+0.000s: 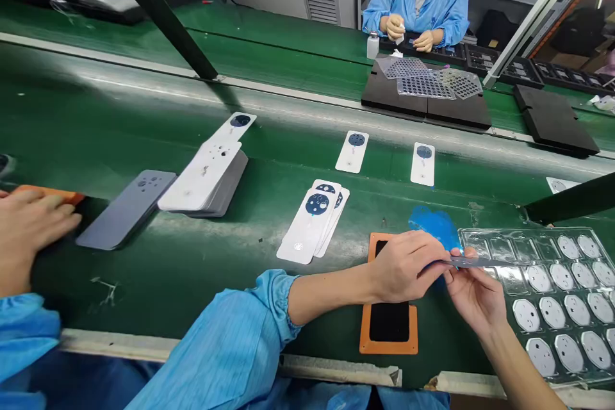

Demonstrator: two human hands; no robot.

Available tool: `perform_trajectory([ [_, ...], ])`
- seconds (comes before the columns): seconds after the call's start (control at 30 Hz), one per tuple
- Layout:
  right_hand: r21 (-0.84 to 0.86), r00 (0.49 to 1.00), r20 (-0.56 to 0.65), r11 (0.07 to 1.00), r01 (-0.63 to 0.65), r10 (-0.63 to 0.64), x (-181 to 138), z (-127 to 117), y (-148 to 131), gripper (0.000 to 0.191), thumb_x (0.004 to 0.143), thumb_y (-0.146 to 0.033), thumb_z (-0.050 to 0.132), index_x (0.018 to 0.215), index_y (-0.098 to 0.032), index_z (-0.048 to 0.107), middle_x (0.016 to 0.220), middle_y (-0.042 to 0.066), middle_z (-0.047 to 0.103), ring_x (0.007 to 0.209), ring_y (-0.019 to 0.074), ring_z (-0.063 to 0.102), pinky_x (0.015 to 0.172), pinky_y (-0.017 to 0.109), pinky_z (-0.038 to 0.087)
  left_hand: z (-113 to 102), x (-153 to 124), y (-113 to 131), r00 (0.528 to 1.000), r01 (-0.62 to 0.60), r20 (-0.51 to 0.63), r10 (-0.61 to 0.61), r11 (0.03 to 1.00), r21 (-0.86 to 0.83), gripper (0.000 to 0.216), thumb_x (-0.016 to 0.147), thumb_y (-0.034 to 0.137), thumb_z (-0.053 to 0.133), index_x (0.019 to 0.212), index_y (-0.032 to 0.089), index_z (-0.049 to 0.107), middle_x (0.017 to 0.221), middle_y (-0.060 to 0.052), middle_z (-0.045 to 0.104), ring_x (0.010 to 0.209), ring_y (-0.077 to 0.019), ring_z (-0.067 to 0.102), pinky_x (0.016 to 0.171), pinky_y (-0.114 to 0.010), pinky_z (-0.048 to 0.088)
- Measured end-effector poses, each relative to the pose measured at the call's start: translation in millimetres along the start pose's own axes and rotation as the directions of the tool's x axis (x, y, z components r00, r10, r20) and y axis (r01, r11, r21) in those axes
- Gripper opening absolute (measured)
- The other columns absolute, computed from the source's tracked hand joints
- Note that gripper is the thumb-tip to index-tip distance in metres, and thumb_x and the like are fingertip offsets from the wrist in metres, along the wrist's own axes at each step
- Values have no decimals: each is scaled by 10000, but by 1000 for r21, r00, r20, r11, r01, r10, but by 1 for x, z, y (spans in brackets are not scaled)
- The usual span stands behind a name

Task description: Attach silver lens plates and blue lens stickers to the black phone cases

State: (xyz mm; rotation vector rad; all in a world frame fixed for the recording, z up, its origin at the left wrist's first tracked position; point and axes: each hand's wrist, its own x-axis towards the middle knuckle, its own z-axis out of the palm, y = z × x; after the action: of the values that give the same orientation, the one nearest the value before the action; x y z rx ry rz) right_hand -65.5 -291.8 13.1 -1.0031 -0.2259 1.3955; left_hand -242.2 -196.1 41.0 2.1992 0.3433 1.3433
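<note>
My left hand (406, 266) pinches one end of a thin grey phone back cover (490, 262), seen almost edge-on. Closed on the same cover from below and in front is my right hand (478, 301), its fingertips near the pinched end. Under my left hand and wrist lies an orange fixture (366, 333) with a black pad, partly covered. Crumpled blue film (435, 224) sits just behind my hands. The far end of the cover extends over a clear plastic tray (519, 359) of round whitish discs, some of its pockets without discs.
White phone-shaped panels with dark circles (307, 230) lie left of the fixture. Further left are a white-topped stack (206, 170) and grey covers (129, 211). Another person's hand (33, 224) rests at far left. A dark post (571, 202) slants in from the right. A co-worker (418, 0) sits opposite.
</note>
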Motion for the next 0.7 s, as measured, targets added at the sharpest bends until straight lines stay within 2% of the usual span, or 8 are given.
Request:
perform_trajectory([
  [0.1, -28, 1000, -1, 999, 19, -19, 1, 1, 0, 194, 698, -271, 784, 833, -304, 649, 957, -18, 713, 988, 188, 682, 960, 368, 552, 2, -3, -1, 999, -19, 34, 17, 999, 51, 110, 935, 158, 529, 965, 171, 634, 888, -64, 724, 842, -172, 691, 786, -325, 579],
  [0.2, -25, 1000, -1, 999, 19, -19, 2, 4, 0, 202, 693, -267, 781, 841, -306, 650, 948, -19, 706, 978, 184, 679, 966, 364, 546, 1, -4, -3, 997, -56, 52, 51, 994, 96, 128, 948, 156, 505, 963, 166, 632, 885, -71, 722, 850, -184, 684, 754, -329, 555],
  [0.33, -57, 999, 2, 998, 32, -32, 4, 9, 0, 255, 663, -254, 813, 858, -309, 658, 966, -22, 709, 1022, 178, 673, 978, 341, 540, -1, -2, -7, 997, -79, 5, 79, 992, 102, 131, 961, 145, 494, 943, 153, 624, 881, -73, 730, 822, -177, 680, 744, -332, 528],
  [0.4, -91, 998, -8, 994, 60, -61, 6, 12, -1, 286, 641, -257, 839, 865, -307, 668, 987, -15, 716, 1025, 191, 675, 980, 363, 541, -2, 0, -8, 1000, -12, -15, 13, 998, 66, 154, 977, 165, 485, 913, 163, 625, 865, -59, 733, 802, -166, 679, 767, -333, 522],
  [0.5, -165, 989, -7, 975, 146, -149, 8, 18, -3, 250, 659, -278, 857, 826, -293, 671, 951, -11, 725, 974, 199, 685, 949, 390, 555, -3, 4, -9, 984, 171, -36, -172, 984, -49, 180, 989, 230, 505, 883, 180, 640, 837, -41, 729, 799, -157, 676, 791, -316, 526],
  [0.6, -237, 972, 25, 943, 233, -234, 13, 25, -9, 220, 705, -295, 855, 833, -272, 678, 913, -10, 732, 915, 178, 690, 875, 346, 575, -6, 10, -10, 936, 333, -50, -348, 924, -186, 184, 958, 302, 579, 850, 173, 655, 839, -48, 715, 767, -155, 656, 722, -282, 533],
  [0.7, -265, 945, 34, 909, 323, -326, 29, 33, -34, 229, 720, -271, 855, 866, -244, 681, 936, -3, 740, 836, 142, 685, 757, 276, 587, -13, 14, -16, 877, 468, 15, -479, 850, -243, 178, 908, 344, 652, 888, 168, 673, 885, -48, 710, 790, -162, 650, 716, -280, 538],
])
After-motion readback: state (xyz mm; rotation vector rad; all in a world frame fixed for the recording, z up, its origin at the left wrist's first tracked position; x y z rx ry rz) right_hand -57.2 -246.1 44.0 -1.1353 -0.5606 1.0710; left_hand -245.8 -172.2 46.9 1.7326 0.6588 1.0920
